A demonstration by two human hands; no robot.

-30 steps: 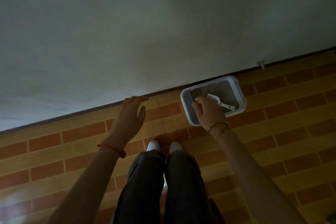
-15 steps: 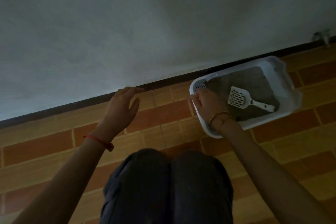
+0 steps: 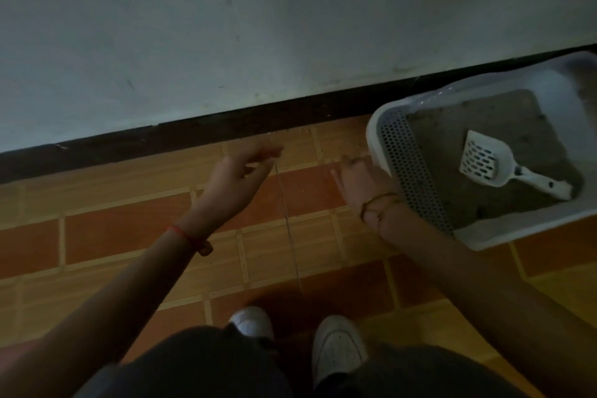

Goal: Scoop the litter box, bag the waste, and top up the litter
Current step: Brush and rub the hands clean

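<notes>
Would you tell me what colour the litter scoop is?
The litter scoop is white, best seen in head view.

bare floor (image 3: 135,229) left, litter box (image 3: 381,126) against wall (image 3: 258,26)
</notes>
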